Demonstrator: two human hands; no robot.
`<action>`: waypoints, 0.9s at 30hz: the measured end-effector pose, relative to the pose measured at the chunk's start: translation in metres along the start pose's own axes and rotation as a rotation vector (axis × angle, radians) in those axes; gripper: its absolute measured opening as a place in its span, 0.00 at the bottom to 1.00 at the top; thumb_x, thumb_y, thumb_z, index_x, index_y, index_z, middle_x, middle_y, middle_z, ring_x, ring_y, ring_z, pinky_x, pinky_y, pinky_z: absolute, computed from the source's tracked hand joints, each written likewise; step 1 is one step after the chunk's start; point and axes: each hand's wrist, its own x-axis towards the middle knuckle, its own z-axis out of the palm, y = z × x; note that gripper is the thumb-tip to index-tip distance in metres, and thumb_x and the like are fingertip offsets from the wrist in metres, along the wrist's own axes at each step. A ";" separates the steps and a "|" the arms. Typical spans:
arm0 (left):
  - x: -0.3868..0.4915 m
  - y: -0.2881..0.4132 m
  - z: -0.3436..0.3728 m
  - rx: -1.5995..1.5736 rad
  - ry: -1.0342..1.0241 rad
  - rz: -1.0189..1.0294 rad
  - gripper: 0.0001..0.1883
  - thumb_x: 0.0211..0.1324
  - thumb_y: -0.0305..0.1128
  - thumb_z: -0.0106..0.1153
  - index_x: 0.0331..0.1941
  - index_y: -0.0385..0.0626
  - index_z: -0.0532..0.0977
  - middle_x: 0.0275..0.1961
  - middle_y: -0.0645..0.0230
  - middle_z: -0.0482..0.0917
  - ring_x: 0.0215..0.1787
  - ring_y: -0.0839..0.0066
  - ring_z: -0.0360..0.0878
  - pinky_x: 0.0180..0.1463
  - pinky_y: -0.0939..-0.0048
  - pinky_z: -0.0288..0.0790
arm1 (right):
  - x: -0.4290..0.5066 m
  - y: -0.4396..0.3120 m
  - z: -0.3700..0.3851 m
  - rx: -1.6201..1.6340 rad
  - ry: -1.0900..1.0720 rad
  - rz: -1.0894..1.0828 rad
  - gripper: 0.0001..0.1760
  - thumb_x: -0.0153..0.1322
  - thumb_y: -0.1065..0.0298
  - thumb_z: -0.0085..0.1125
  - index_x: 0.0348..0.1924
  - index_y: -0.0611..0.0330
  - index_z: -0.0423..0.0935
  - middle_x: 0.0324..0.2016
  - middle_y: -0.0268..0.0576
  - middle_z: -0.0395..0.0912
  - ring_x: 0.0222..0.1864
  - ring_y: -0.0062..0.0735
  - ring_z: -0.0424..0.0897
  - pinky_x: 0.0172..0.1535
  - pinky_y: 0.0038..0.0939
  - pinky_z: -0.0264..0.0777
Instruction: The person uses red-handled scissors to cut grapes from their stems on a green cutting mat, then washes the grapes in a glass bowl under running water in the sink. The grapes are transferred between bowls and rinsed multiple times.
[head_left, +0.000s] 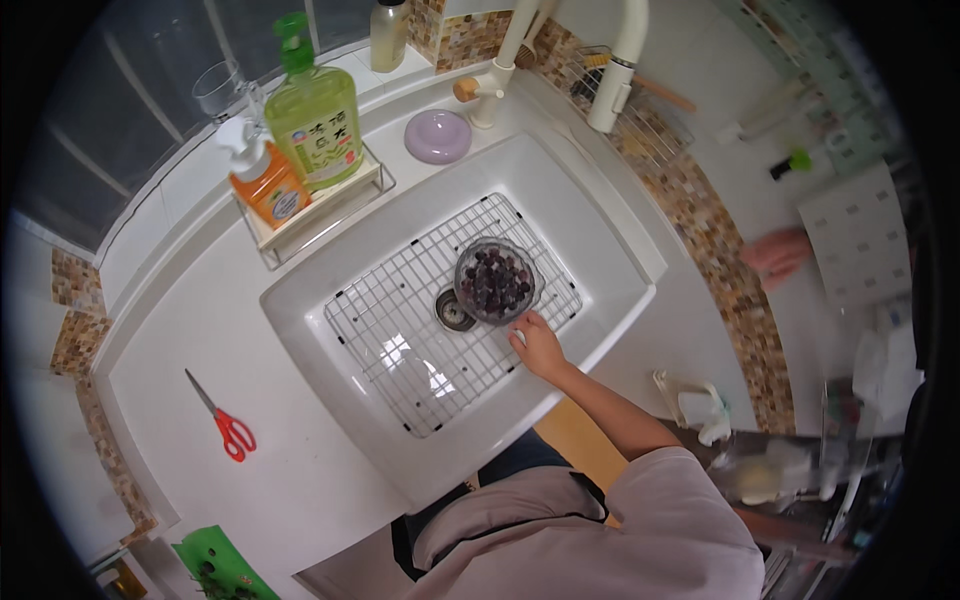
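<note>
A scalloped clear glass bowl (495, 281) of dark berries, with what looks like water in it, sits on the wire rack (405, 360) in the white sink (315, 300). Beside the bowl lies the round drain, under the rack. From the lower right my right hand (538, 346) reaches in, its fingers and thumb at the bowl's near rim, gripping it. My left hand is out of view. Over the sink's far right corner hangs the cream faucet spout (611, 97).
Red-handled scissors (225, 424) lie on the left counter, with a green sheet (221, 562) nearer me. Pump bottles (315, 124) stand on a rack behind the sink, beside a purple round dish (439, 136). Another person's blurred hand (780, 255) is at the far right.
</note>
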 end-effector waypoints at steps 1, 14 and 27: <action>-0.026 0.054 0.002 -0.122 -0.088 -0.008 0.14 0.61 0.30 0.57 0.45 0.32 0.70 0.43 0.51 0.77 0.38 0.61 0.79 0.43 0.63 0.78 | 0.028 0.017 0.003 -0.060 -0.032 -0.006 0.18 0.62 0.66 0.64 0.45 0.62 0.77 0.51 0.51 0.70 0.53 0.49 0.71 0.52 0.39 0.68; -0.303 0.610 0.149 -1.054 -1.445 0.207 0.24 0.51 0.20 0.58 0.54 0.37 0.66 0.52 0.51 0.71 0.56 0.53 0.71 0.59 0.62 0.66 | 0.153 0.070 0.071 -0.469 -0.349 -0.223 0.57 0.45 0.53 0.79 0.64 0.41 0.58 0.62 0.51 0.58 0.60 0.61 0.63 0.52 0.69 0.61; -0.395 0.667 0.203 -0.401 -1.601 0.054 0.34 0.44 0.33 0.68 0.54 0.30 0.63 0.50 0.46 0.75 0.47 0.49 0.79 0.46 0.56 0.75 | 0.143 0.109 0.027 -0.203 -0.161 -0.292 0.40 0.58 0.68 0.68 0.62 0.57 0.62 0.60 0.59 0.56 0.59 0.63 0.64 0.58 0.51 0.65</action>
